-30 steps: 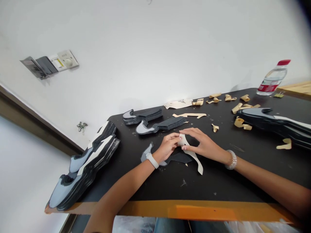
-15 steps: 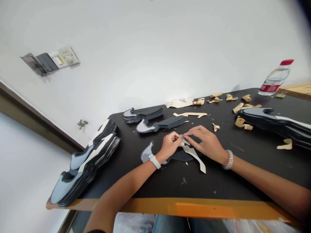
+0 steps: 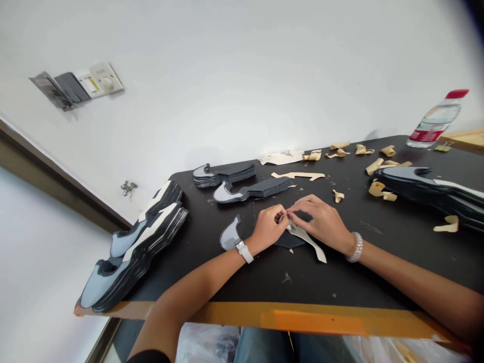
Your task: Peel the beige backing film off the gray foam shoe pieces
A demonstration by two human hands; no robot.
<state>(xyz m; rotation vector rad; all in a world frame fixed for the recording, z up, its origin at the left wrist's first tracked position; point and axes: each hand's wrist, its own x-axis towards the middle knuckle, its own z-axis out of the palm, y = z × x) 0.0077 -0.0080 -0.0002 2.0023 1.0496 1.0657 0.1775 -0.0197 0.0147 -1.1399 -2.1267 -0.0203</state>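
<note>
My left hand (image 3: 268, 227) and my right hand (image 3: 321, 221) meet above the black tabletop, fingertips pinched together. Between them is the upper end of an off-white, thin, curved strip (image 3: 310, 241); its tail hangs free to the lower right. The exact grip is hidden by my fingers. Under my hands lies a flat dark cut piece (image 3: 289, 242), and a grey curved end (image 3: 230, 235) shows left of my left wrist. These look like parts of one shoe-upper-shaped piece, its middle covered by my left hand.
Stacks of similar dark and grey pieces lie at the left (image 3: 139, 247), back (image 3: 225, 175), middle (image 3: 253, 191) and right (image 3: 427, 189). Curled tan backing scraps (image 3: 377, 189) are scattered toward the right. A water bottle (image 3: 434, 121) stands at the back right. Orange tape (image 3: 313, 322) runs along the front edge.
My left hand has turned and shifted slightly right, its fingers curling closer to my right fingertips. The strip's tail has moved slightly right and up. The camera view has shifted a little.
</note>
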